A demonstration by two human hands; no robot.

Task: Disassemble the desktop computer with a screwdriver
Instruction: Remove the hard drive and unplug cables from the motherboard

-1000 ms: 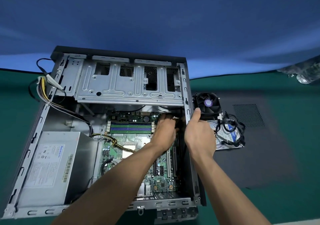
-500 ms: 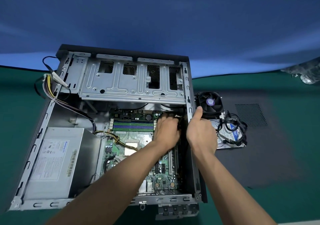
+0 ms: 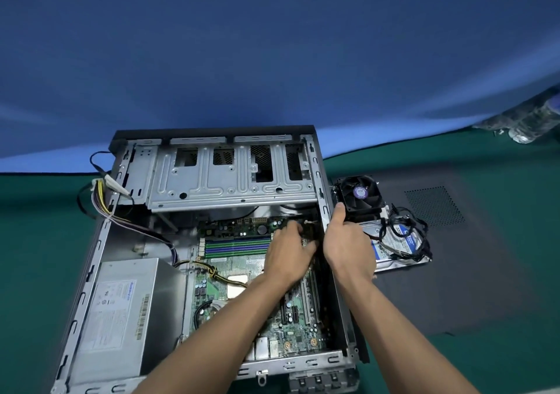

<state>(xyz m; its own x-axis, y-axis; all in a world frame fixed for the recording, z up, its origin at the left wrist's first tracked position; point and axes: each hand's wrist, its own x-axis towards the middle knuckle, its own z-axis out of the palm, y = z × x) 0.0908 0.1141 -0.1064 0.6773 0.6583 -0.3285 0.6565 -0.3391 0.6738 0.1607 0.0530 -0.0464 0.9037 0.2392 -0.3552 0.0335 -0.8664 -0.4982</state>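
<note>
The open desktop case (image 3: 318, 178) lies flat on the green table. Inside are the motherboard (image 3: 239, 262), a grey power supply (image 3: 121, 312) at the left and a metal drive cage (image 3: 230, 181) at the back. My left hand (image 3: 291, 248) reaches into the case at the motherboard's far right corner, its fingers curled down around a dark cable connector that they mostly hide. My right hand (image 3: 348, 242) grips the case's right wall, thumb up along the outside and fingers hooked inside. No screwdriver is in view.
Just right of the case, a black cooler fan (image 3: 359, 193) sits on a hard drive (image 3: 403, 242) with tangled black cables. The dark side panel (image 3: 454, 257) lies flat further right. A loose wire bundle (image 3: 100, 199) hangs over the case's left wall. Plastic bottles (image 3: 527, 124) lie far right.
Both hands stay at the same corner of the case. Only the view has shifted slightly, so the case sits a little further right in the picture.
</note>
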